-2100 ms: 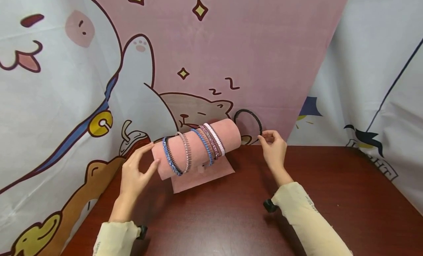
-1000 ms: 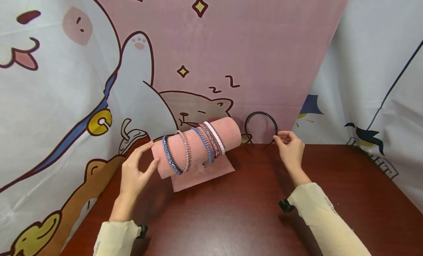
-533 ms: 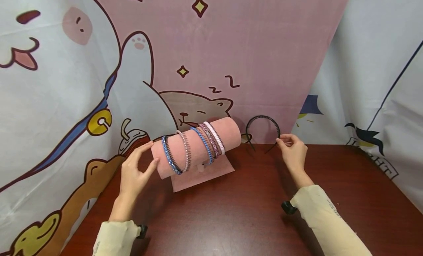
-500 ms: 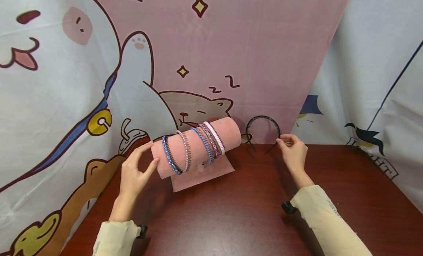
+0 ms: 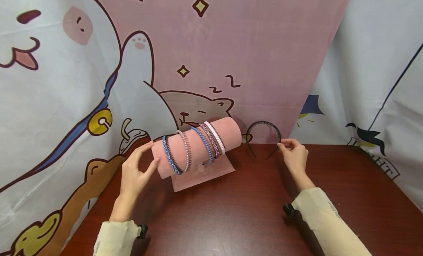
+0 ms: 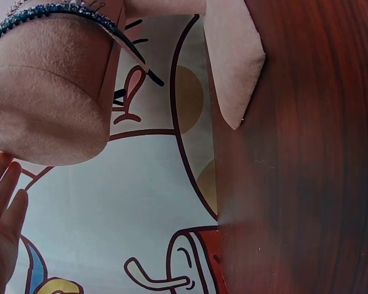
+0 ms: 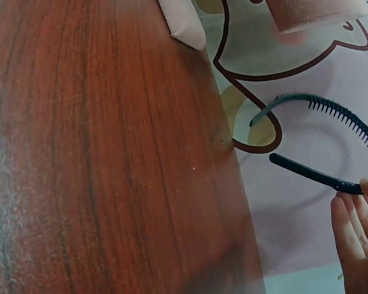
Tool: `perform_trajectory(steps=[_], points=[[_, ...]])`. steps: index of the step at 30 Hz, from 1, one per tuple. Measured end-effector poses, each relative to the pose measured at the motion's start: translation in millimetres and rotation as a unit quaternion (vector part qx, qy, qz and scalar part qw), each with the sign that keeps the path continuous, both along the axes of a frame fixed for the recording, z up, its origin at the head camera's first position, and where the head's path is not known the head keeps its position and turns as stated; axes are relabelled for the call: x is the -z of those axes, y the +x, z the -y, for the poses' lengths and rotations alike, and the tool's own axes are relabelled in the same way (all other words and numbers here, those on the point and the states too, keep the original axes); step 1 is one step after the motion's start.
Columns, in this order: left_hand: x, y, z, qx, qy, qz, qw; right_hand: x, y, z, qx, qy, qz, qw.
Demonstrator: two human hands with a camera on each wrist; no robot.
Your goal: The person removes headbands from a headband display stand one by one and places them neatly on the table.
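Note:
A pink plush headband stand (image 5: 213, 136), a roll on a flat base, stands tilted at the middle left of the head view. It bears several toothed headbands: a glittery blue one (image 5: 169, 157), a pale beaded one (image 5: 188, 153), a braided blue one (image 5: 206, 145), a glittery pink one (image 5: 214, 144) and a white one (image 5: 218, 140). My left hand (image 5: 133, 173) touches the roll's left end with fairly straight, spread fingers (image 6: 12, 211). Right of the stand, my right hand (image 5: 295, 157) pinches one leg of a black toothed headband (image 5: 263, 122), its open ends pointing downward.
A dark reddish-brown wooden table (image 5: 211, 219) lies under everything. Behind it hangs a cartoon-printed cloth (image 5: 271, 57), close to the black headband and the stand. More white cloth (image 5: 383, 101) borders the right side.
My right hand moved the black headband right, away from the stand, then lowered it slightly. The headband turned from edge-on to facing the head view. My left hand stayed at the roll's end.

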State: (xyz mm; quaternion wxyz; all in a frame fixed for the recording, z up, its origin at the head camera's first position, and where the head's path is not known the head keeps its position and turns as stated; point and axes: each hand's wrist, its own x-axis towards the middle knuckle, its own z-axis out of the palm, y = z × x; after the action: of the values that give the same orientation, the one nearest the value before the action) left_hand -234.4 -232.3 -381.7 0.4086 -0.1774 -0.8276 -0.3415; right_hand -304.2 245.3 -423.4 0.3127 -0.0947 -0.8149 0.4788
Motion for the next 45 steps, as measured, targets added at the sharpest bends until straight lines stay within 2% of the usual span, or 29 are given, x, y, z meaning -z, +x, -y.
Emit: perform_trajectory(steps=[12,24,34,45], points=[[0.0,0.0,1.0,-0.005,0.000,0.008,1.0000,11.8,0.7,-7,-0.003,0.026,0.067,0.9974],[-0.5,-0.9,-0.3,-0.002,-0.005,-0.005,1.0000,22.7,-1.8,-15,-0.050,-0.025,0.129,0.9901],[0.4,-0.6,0.3,-0.007,-0.004,0.003,1.0000,31.4,-5.4,-19,-0.053,-0.019,0.165,0.9847],[-0.1,0.2,-0.3,-0.011,-0.006,0.010,0.9999,44.1,-10.9,-25,-0.064,-0.050,0.200,0.9765]])
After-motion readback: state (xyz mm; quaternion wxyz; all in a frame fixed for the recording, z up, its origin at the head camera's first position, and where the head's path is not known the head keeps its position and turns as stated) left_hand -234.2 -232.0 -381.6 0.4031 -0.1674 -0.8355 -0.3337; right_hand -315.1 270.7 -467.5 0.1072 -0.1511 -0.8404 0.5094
